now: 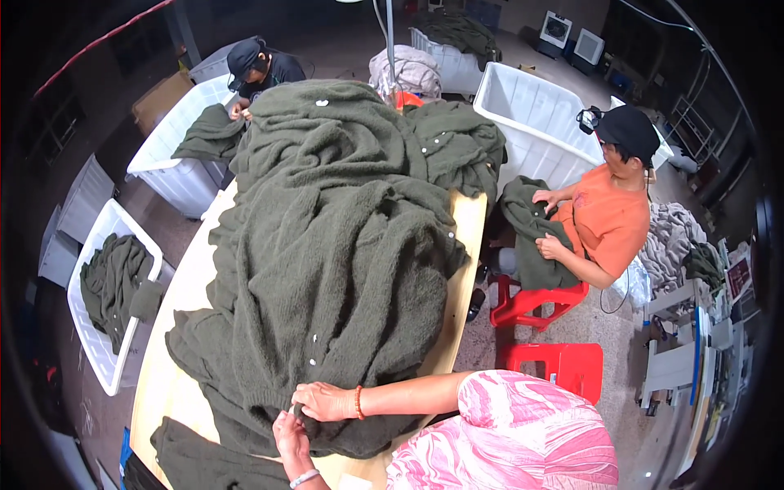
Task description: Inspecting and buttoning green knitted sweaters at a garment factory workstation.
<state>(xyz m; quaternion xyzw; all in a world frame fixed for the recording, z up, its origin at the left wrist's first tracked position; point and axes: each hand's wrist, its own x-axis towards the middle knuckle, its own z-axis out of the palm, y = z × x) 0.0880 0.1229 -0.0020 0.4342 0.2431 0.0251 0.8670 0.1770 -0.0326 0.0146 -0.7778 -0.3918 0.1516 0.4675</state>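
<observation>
A big heap of dark green knit cardigans (343, 269) with small white buttons covers most of the wooden table (159, 388) in front of me. At its near edge, beside a ribbed band, my left hand (292, 441), with a pale bangle on its wrist, pinches the edge of a cardigan. Close against it, my right hand (325, 402), wearing a beaded bracelet, pinches the same edge from the right. The fingertips hide the exact spot they grip. Another dark green knit piece (212, 461) lies at the table's near left.
White bins stand left (114, 359), far left (155, 163) and far right (531, 98), some with green knits. At right, a person in orange (608, 212) handles a green knit beside red stools (563, 363). Another person (265, 69) works at the far left.
</observation>
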